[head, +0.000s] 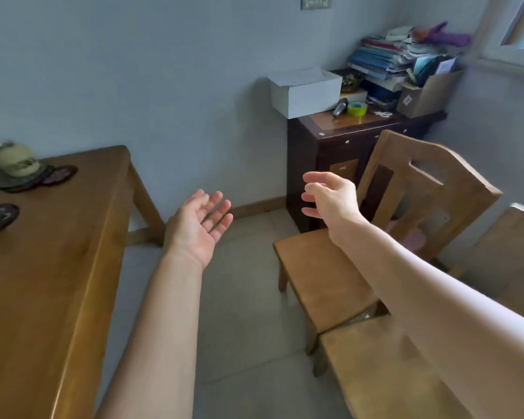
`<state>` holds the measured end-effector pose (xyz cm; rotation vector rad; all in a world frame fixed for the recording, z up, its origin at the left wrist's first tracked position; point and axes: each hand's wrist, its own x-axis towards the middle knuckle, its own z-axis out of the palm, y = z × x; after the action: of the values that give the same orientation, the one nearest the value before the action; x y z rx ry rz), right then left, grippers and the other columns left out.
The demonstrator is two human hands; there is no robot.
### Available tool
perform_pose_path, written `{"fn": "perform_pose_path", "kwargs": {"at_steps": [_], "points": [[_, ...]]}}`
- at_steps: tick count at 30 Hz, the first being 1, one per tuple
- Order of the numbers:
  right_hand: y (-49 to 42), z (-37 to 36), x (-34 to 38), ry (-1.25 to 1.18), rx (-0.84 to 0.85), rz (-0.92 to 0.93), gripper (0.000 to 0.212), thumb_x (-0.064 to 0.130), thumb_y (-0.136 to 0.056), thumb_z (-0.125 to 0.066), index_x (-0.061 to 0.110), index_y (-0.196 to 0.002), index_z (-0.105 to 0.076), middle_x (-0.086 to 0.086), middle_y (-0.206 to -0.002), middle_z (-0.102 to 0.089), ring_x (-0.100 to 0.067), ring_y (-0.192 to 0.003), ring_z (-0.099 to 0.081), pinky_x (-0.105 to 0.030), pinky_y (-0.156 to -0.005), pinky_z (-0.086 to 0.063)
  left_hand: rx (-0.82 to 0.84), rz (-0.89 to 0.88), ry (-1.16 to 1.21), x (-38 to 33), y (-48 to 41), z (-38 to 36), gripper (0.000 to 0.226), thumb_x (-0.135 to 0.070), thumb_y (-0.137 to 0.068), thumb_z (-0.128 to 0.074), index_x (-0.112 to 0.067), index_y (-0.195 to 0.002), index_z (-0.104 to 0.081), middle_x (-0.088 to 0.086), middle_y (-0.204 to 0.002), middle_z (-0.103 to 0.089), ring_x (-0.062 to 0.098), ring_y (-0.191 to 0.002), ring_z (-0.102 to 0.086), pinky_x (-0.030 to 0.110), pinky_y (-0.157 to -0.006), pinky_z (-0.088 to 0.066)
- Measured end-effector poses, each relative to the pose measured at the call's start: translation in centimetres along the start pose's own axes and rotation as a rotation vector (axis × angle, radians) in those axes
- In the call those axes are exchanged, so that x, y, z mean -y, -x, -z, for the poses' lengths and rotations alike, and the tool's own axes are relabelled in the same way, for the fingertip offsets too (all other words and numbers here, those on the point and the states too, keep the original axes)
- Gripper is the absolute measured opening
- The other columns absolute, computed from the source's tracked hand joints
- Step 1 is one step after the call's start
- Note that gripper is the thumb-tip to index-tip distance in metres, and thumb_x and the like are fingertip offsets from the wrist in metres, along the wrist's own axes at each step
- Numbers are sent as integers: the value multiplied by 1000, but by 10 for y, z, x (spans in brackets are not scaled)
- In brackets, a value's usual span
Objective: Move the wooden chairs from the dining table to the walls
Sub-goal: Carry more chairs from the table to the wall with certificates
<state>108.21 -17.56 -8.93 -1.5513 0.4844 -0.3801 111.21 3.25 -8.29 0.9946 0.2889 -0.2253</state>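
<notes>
Nothing is being held: the left hand is spread palm-up, the right hand loosely curled. Two chairs are standing right, clear of the table; legs could be caught against the cabinet.

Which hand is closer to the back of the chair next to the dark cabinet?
The right hand: it hovers just left of the chair back, over the seat. The left hand is open over the floor, nearer the table.

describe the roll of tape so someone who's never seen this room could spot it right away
Look to the dark wooden cabinet in the far corner, under the heap of books and papers. On its top, right of the white box, sits the tape roll. It is the only bright yellow-green ring there.
</notes>
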Motion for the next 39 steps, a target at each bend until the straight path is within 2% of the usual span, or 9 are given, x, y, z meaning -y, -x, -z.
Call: {"fn": "perform_pose_path", "kwargs": {"at_steps": [5,10,16,22,26,30,33,36,39], "points": [[36,11,8,-37,163,4,24,3,-94,-53,14,-111,-65,-6,-96,-69,-17,-80,-72,-32,-72,-62,-77,-110,29,-2,59,23,17,-17,-99,-49,-19,-117,-51,4,-106,-69,20,-92,-69,34,-82,-55],[77,17,6,-85,302,-5,22,1,-92,-52,10,-109,-63,-11,-90,-71,-11,-60,-70,-29,-64,-60,-138,-184,40,3,109,43,14,-17,-101,-46,-19,-110,-55,5,-110,-69,21,-99,-68,36,-87,-54],[114,14,12,-91,394,-7,25,0,-92,-51,7,-112,-62,-12,-88,-72,-15,-60,-69,-25,-59,-58,-197,-231,66,2,157,60,15,-16,-100,-46,-20,-111,-56,5,-110,-70,21,-98,-70,36,-84,-55],[147,-11,21,-97,480,3,22,2,-90,-53,11,-108,-63,-11,-88,-72,-16,-61,-71,-29,-62,-58,-288,-299,102,-8,201,96,25,-16,-100,-47,-17,-125,-52,6,-112,-71,22,-98,-71,37,-86,-55],[175,-35,24,-124,561,-8,21,2,-91,-53,11,-106,-63,-10,-86,-72,-18,-62,-71,-29,-60,-57,-376,-354,118,-17,237,132,24,-17,-99,-48,-18,-123,-52,5,-111,-73,20,-94,-73,37,-85,-56],[210,-65,26,-138,642,-3,22,2,-92,-52,8,-110,-62,-11,-87,-72,-18,-64,-70,-23,-53,-55,-459,-413,149,-30,274,171,29,-17,-100,-49,-17,-128,-51,6,-112,-73,21,-94,-73,38,-83,-56],[238,-91,30,-159,713,-3,21,1,-92,-52,7,-109,-62,-11,-81,-71,-20,-64,-69,-26,-56,-55,-518,-459,178,-39,304,200,28,-17,-100,-48,-16,-128,-50,6,-111,-73,21,-92,-74,38,-80,-57],[268,-118,33,-176,772,-11,17,3,-93,-53,14,-99,-64,-8,-79,-72,-21,-67,-71,-33,-62,-58,-570,-504,209,-50,334,231,28,-16,-100,-47,-17,-127,-49,6,-107,-74,22,-92,-74,38,-78,-58],[310,-151,36,-188,856,-16,17,6,-94,-54,15,-102,-65,-8,-83,-74,-21,-71,-74,-29,-58,-57,-635,-565,236,-63,371,270,26,-16,-100,-47,-18,-125,-51,4,-104,-76,21,-92,-74,36,-73,-58]]}}
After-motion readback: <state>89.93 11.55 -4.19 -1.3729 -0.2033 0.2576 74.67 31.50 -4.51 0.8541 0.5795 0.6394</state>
